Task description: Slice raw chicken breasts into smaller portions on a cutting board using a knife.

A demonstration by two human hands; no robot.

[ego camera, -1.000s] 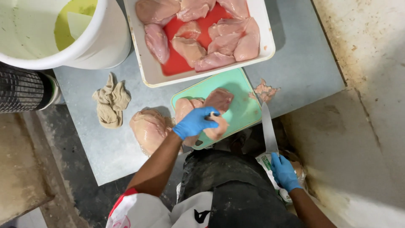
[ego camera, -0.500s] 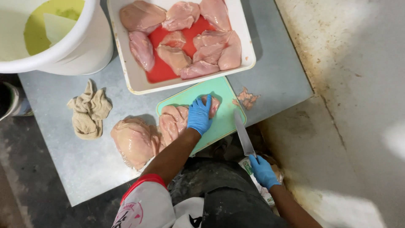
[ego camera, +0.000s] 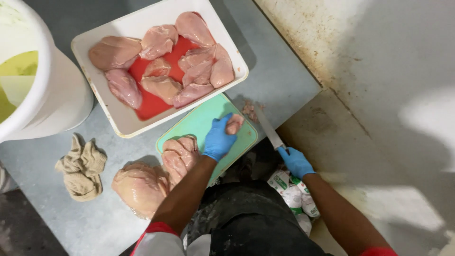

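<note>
On green cutting board (ego camera: 201,124) at surface edge, left hand (ego camera: 218,140) pinning small chicken piece (ego camera: 234,124) steady, right hand (ego camera: 295,161) grip closed around knife (ego camera: 268,129), blade angled toward meat.

Both hands wear thin, snug blue disposable gloves: the left hand (ego camera: 219,140) is covered to the wrist, and so is the right hand (ego camera: 295,162), each glove ending in a plain cuff. Above the cuffs the forearms are bare. Short sleeves show at the bottom edge, white with a red band at the hem on the left arm and red on the right. A dark, dusty, stained apron covers the front of the body.
</note>
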